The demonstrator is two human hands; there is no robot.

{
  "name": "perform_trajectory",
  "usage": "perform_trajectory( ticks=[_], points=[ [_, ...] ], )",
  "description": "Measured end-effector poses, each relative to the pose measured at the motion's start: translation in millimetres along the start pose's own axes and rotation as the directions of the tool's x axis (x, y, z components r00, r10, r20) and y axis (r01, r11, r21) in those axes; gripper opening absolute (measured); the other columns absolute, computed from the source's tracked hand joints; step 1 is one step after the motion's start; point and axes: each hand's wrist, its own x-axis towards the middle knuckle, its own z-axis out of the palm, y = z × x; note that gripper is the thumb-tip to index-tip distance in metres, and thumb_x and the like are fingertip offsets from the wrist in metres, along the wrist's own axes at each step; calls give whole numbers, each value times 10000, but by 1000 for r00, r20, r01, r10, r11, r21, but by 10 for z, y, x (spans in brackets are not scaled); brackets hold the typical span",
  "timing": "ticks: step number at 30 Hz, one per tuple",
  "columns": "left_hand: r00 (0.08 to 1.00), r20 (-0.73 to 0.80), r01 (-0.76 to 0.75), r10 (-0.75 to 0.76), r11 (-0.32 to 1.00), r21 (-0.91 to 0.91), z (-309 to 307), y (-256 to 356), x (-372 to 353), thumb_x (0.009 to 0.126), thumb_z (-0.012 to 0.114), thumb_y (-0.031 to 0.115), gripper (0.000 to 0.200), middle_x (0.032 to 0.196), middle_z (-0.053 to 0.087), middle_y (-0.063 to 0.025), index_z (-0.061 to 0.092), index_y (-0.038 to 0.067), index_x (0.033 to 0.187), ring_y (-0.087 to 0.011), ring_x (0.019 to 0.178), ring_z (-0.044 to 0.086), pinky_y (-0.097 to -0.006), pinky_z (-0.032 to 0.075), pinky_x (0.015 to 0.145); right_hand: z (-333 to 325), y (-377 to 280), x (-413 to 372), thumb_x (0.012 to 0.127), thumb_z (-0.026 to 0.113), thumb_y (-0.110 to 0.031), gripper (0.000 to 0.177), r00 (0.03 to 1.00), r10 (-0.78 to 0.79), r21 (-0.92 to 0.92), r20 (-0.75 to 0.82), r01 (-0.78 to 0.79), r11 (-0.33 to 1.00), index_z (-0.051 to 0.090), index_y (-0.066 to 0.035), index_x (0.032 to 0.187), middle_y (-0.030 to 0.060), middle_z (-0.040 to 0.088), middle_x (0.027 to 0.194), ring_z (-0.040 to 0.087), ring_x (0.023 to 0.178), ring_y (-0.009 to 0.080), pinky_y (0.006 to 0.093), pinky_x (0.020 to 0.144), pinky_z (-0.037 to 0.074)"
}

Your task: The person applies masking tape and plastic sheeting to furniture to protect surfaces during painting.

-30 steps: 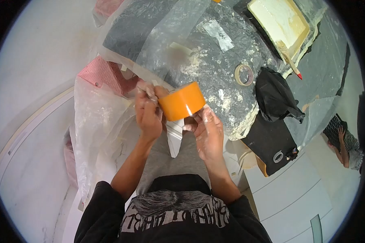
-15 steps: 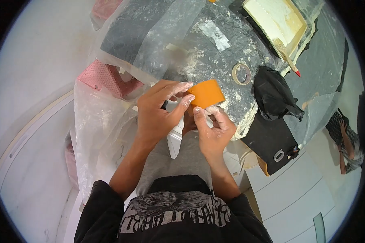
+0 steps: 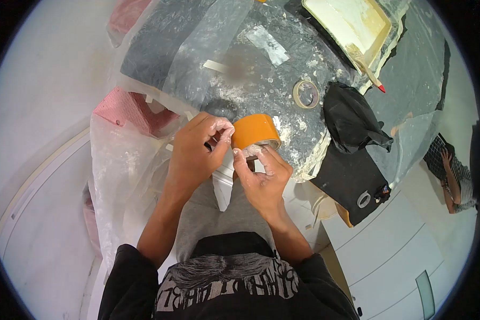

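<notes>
A roll of orange tape (image 3: 255, 130) is held up in front of me, over the near edge of the plastic-covered table. My right hand (image 3: 264, 176) grips it from below, its fingers reaching into the core and the thumb by the lower left edge. Close against the roll's left side, my left hand (image 3: 197, 146) is closed in a pinch. Whatever lies between its thumb and fingertips is too small or hidden to make out. White powder or paste coats the fingertips of both hands.
Grey plastic sheeting (image 3: 234, 80) spattered white covers the table. On it lie a masking tape roll (image 3: 297, 96), a black plastic bag (image 3: 352, 117), and a paint tray (image 3: 381, 40) with a brush (image 3: 369, 73). Pink material (image 3: 128, 113) is at left. Another person (image 3: 456, 178) is at far right.
The tape roll has turned, so its core opening now shows, and it has shifted left with both hands. The left fingertips have drawn together into a pinch at its edge.
</notes>
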Motion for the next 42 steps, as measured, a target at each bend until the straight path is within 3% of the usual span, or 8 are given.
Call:
perform_trajectory(
  ticks=[4,9,15,21,32,36,39,42],
  points=[
    [996,-9,-86,86,996,23,77,-89,-18,807,631,-20,119,839,615,-91,586,-21,917,-153,658,629,-258,522,616,-19,-12,-50,755,722,2,102,993,119,33,10,-120,992,643,25,815,84,634,724,630,636,137,250,557,472],
    [976,6,212,-218,939,-271,147,-125,-94,858,589,4,86,881,626,-76,566,-18,937,-99,744,610,-254,510,646,22,16,-44,810,677,24,101,947,317,335,-55,-281,899,642,53,901,46,644,838,596,755,81,234,649,496],
    [983,74,178,-169,762,-623,40,-173,-80,903,522,-16,234,934,624,-71,517,-40,1136,-92,794,594,-227,484,678,-65,61,44,845,666,-9,73,865,494,482,-87,-397,781,655,48,889,23,640,783,573,699,46,197,596,463],
    [953,300,-20,36,998,-56,-192,7,97,834,598,-17,348,1007,667,-86,626,32,1177,-144,815,641,-244,508,713,-171,80,120,879,650,-83,110,752,651,513,104,-601,613,676,22,861,-20,603,670,487,545,11,182,479,367],
    [944,331,1,4,1000,-16,-137,-226,84,828,601,-6,78,872,652,-106,633,-14,898,-176,736,622,-260,479,674,-287,137,209,871,664,-104,148,704,581,381,409,-710,592,667,38,911,-7,651,809,534,674,27,200,641,456],
    [957,289,10,5,999,-48,-100,-292,48,862,521,-14,59,816,613,-108,557,-25,908,-191,699,582,-277,456,670,-261,91,246,841,712,-164,275,792,418,172,445,-534,828,634,47,999,47,662,796,574,636,77,226,724,486],
    [966,251,78,-56,994,-76,-108,-409,54,871,508,2,68,811,590,-116,554,-18,916,-205,687,557,-293,446,673,-246,248,267,807,750,-245,415,857,-37,-236,514,183,954,601,28,1082,113,650,733,619,625,162,258,731,509],
    [983,185,3,-6,1000,19,-124,-472,78,881,505,21,74,804,570,-107,553,-20,921,-190,709,545,-296,437,687,-119,277,212,799,749,-312,517,913,146,-119,381,-108,987,559,-14,1177,130,628,664,636,607,238,328,677,524]
  ],
)
